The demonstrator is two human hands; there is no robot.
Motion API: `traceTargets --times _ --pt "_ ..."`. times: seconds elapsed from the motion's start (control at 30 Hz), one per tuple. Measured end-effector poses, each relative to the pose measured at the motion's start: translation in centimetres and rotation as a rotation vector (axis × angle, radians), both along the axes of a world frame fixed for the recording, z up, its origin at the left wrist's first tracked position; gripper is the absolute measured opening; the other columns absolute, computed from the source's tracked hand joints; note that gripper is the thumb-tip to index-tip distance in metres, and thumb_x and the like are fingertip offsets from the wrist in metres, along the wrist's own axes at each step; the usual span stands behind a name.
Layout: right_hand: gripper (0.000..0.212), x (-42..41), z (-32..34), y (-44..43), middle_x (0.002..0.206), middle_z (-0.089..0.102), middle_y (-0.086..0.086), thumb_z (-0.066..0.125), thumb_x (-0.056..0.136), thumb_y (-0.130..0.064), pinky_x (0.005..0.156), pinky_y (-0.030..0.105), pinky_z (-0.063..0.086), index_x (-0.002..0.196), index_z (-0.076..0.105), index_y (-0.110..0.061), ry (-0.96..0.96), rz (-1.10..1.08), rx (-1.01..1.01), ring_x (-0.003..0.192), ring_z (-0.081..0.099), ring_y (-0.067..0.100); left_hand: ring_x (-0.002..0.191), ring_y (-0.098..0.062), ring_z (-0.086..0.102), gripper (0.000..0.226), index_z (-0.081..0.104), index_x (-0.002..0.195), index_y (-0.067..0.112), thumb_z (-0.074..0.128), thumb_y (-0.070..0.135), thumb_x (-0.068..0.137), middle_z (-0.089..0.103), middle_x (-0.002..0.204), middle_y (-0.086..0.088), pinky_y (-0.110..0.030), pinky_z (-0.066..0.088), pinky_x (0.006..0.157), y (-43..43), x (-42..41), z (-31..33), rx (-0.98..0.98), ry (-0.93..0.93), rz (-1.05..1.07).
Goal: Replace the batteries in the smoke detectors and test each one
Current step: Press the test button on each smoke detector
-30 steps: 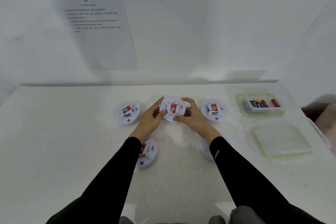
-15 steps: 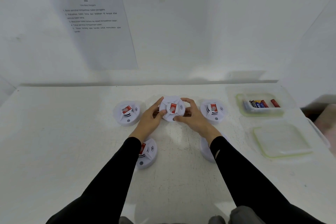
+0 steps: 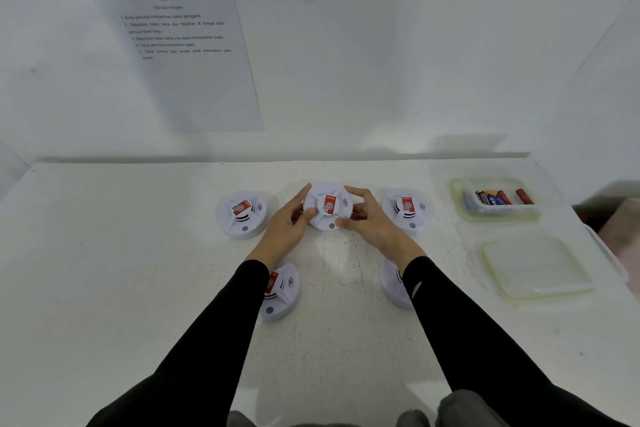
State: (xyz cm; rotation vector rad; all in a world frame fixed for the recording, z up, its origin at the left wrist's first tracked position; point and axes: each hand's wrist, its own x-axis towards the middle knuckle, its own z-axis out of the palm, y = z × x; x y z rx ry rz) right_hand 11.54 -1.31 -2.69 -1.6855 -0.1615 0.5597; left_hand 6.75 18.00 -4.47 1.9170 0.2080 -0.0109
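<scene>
Head view, near to far. Your black sleeves [image 3: 194,350] cross the white table [image 3: 138,270]. Each forearm partly covers a front-row unit: near-left detector [image 3: 282,291], near-right detector [image 3: 393,288].

Beyond them, your left hand [image 3: 284,230] and right hand [image 3: 372,224] both clasp the middle detector [image 3: 327,204], fingers and thumbs curled round its rim from opposite sides. It sits face up in the centre of the back row. Whether it is lifted off the table I cannot tell.

Far-left detector [image 3: 242,213] and far-right detector [image 3: 405,210] flank it, untouched. All five look closed.

Further right, the batteries [image 3: 491,198] lie in an open container [image 3: 498,215], with its lid [image 3: 536,267] nearer you. An instruction sheet [image 3: 187,45] hangs on the wall.

Judgement: first unit in hand, at the opening step. The next move calls for flipping or twisting it to reach the battery compartment. Keep a firm two-sided hold and stay clear of the neighbours.
</scene>
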Motion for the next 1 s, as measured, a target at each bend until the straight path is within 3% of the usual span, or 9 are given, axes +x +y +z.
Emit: traceTargets --times 0.23,0.33,0.43,0.6,0.73,0.83,1.0 --pt "0.064 0.0 -0.1 0.1 0.116 0.058 0.005 0.074 0.083 -0.011 0.084 0.024 0.052 0.134 0.042 -0.033 -0.027 -0.010 0.000 0.105 0.059 0.019 0.116 -0.006 0.052 0.054 0.032 0.153 0.032 0.051 0.030 0.102 0.056 0.137 0.003 0.005 0.038 0.075 0.0 0.0 0.0 0.035 0.011 -0.009" --pt "0.063 -0.2 0.0 0.1 0.114 0.055 0.007 0.074 0.083 -0.011 0.077 0.021 0.051 0.135 0.042 -0.029 -0.028 -0.020 0.001 0.096 0.059 0.015 0.114 -0.002 0.051 0.055 0.031 0.153 0.030 0.051 0.034 0.102 0.053 0.131 0.014 -0.003 0.039 0.083 0.1 -0.1 0.0 0.050 0.019 -0.025" --pt "0.062 -0.3 0.2 0.2 0.107 0.055 0.002 0.074 0.084 -0.012 0.072 0.017 0.048 0.136 0.042 -0.026 -0.029 -0.028 -0.018 0.090 0.058 0.010 0.115 -0.001 0.057 0.050 0.042 0.147 0.027 0.055 0.036 0.099 0.059 0.135 0.008 -0.021 0.044 0.100 0.2 -0.1 -0.1 0.004 0.039 -0.010" --pt "0.060 -0.2 0.4 0.2 0.108 0.050 0.000 0.075 0.082 -0.013 0.070 0.015 0.046 0.131 0.045 -0.031 -0.013 -0.030 -0.040 0.091 0.054 0.008 0.099 0.018 0.056 0.040 0.049 0.139 0.030 0.055 0.034 0.099 0.062 0.117 0.020 -0.003 0.043 0.081 -0.1 -0.6 0.2 0.035 0.041 -0.005" --pt "0.062 0.0 0.6 -0.1 0.099 0.050 -0.005 0.075 0.082 -0.011 0.071 0.015 0.045 0.133 0.044 -0.027 -0.001 -0.012 -0.053 0.088 0.051 0.004 0.108 0.001 0.063 0.035 0.057 0.133 0.029 0.055 0.035 0.099 0.067 0.121 0.012 -0.023 0.049 0.095 -0.2 -0.7 1.0 0.091 0.027 -0.038" --pt "0.063 0.0 0.7 -0.2 0.098 0.050 -0.005 0.075 0.082 -0.011 0.071 0.016 0.045 0.135 0.044 -0.024 0.007 0.008 -0.060 0.088 0.052 0.004 0.107 -0.009 0.066 0.032 0.063 0.128 0.024 0.052 0.036 0.099 0.071 0.116 0.005 -0.029 0.051 0.097 0.0 -0.5 1.0 0.157 0.014 -0.090" --pt "0.062 0.2 0.8 -0.1 0.099 0.049 -0.006 0.075 0.082 -0.012 0.068 0.013 0.043 0.135 0.045 -0.022 -0.019 0.049 -0.078 0.086 0.051 0.002 0.107 -0.015 0.065 0.054 0.062 0.125 0.042 0.046 0.075 0.086 0.068 0.113 -0.003 -0.045 0.051 0.097 2.6 1.3 -3.7 0.275 0.059 -0.051"
